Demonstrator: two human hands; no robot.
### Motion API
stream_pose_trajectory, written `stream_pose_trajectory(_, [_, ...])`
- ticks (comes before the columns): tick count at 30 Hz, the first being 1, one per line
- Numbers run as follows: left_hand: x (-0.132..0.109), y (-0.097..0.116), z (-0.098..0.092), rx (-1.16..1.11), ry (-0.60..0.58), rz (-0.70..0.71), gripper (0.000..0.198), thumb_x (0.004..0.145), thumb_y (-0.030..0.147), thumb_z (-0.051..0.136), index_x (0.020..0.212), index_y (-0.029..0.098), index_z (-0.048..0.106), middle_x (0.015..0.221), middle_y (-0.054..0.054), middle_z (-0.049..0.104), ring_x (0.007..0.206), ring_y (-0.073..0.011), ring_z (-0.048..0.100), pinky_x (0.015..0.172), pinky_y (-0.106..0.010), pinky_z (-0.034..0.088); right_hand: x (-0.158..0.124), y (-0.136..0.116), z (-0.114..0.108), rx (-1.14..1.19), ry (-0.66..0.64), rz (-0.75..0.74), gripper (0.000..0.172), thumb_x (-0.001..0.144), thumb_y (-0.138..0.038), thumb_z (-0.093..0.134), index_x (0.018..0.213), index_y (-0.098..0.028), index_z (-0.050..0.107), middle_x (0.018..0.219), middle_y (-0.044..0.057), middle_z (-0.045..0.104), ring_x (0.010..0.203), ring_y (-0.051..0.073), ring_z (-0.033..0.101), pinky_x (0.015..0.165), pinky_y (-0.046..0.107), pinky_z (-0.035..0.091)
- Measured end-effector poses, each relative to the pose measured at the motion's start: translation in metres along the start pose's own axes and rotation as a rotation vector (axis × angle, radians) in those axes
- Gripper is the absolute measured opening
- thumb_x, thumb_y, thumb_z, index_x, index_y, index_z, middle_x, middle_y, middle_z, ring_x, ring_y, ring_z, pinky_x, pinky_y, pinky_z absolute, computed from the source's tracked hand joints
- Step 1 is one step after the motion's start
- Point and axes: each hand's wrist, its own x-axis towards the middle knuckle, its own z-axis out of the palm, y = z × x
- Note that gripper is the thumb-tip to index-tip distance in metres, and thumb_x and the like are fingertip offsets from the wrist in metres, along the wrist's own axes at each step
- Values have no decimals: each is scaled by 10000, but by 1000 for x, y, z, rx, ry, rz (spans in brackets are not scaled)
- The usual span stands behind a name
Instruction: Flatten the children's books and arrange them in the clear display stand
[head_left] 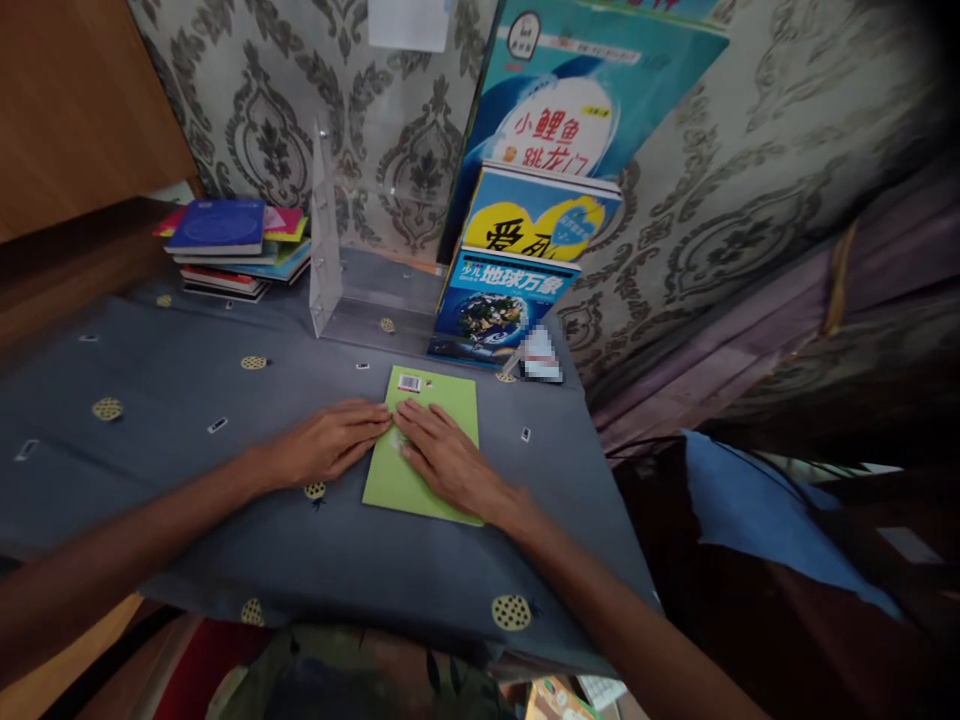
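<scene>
Light-green book [391, 472], one, lies barcode [409, 383] up on the cloth-covered surface [566, 490], before a clear plastic book rack [322, 250]. Right hand [448, 458]: grip spread flat across it. Left hand [328, 440]: grip extended, fingers pressed together, tips over the book's left edge.

Bare-armed, with a patterned garment [330, 672] worn.
The left forearm [172, 525] and the right forearm [592, 570] are seen bare as far as the view reaches, each tapered toward its far end. The left grip [330, 442] and the right grip [452, 455] are left bare as well, formed with slender fingers [420, 416]. The garment is coloured a muted, dark green and printed with darker leaf shapes; its finer pattern is obscured by shadow and blur.
</scene>
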Motion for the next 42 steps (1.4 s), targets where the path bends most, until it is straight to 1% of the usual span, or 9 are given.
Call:
stream_pose_trajectory(8, [-29,56,-19,-41,-72,98,369,995,153,450,1337,172,586,1294,-85,682,1230,-197,621,1096,-404,477,-67,-46,0,43,-92,-100,497,1041,-233,399,1532,-170,362,1562,105,434,1496,202,304,1249,482,257])
stream_pose_trajectory(13, [-31,62,-21,-66,-68,112,416,975,125,468,1376,197,556,1312,-82,672,1235,-196,618,1105,-413,458,-90,-51,-8,89,-108,-79,490,1042,-246,421,1523,-165,378,1565,102,429,1504,177,282,1257,443,255])
stream_pose_trajectory(19, [-14,64,-16,-94,-89,160,425,961,131,490,1380,178,547,1289,-87,683,1222,-204,620,1100,-420,463,-105,-35,-23,168,-94,-23,490,1068,-317,364,1540,-185,351,1579,82,412,1509,151,262,1265,420,225])
stream_pose_trajectory(24, [5,66,-6,-118,-146,184,394,975,168,468,1358,177,562,1306,-93,671,1233,-224,609,1107,-441,452,-92,0,-24,220,-44,98,504,1072,-386,319,1553,-239,333,1608,71,357,1516,181,248,1263,489,188])
stream_pose_trajectory(29, [28,68,-3,-173,-197,216,338,993,206,457,1294,160,605,1271,-104,685,1194,-234,623,1070,-443,473,-47,56,-22,165,19,205,563,1057,-474,278,1546,-206,353,1623,103,305,1528,239,206,1242,568,145])
stream_pose_trajectory(33, [46,63,0,-187,-252,203,324,1011,247,448,1276,179,622,1295,-91,671,1181,-217,624,1045,-402,487,-18,89,-20,133,88,265,559,1052,-461,261,1517,-188,411,1600,108,351,1513,244,258,1233,567,174])
stream_pose_trajectory(35, [55,52,7,-143,-261,180,339,1022,277,434,1293,186,616,1337,-95,646,1209,-219,608,1053,-399,477,-13,95,-20,145,108,262,553,1053,-448,247,1499,-186,440,1584,107,384,1502,238,289,1229,563,192])
stream_pose_trajectory(38, [74,27,23,-22,-244,91,388,1032,319,408,1342,164,584,1414,-127,587,1279,-250,564,1087,-448,442,-13,94,-19,152,138,261,536,1055,-411,233,1483,-181,460,1569,100,414,1490,218,321,1227,546,210])
stream_pose_trajectory(42, [101,2,43,78,-231,-5,477,1020,343,413,1408,83,510,1462,-186,526,1355,-295,494,1116,-507,394,-16,90,-19,130,160,278,518,1055,-362,242,1481,-160,455,1562,100,431,1479,195,343,1229,500,224])
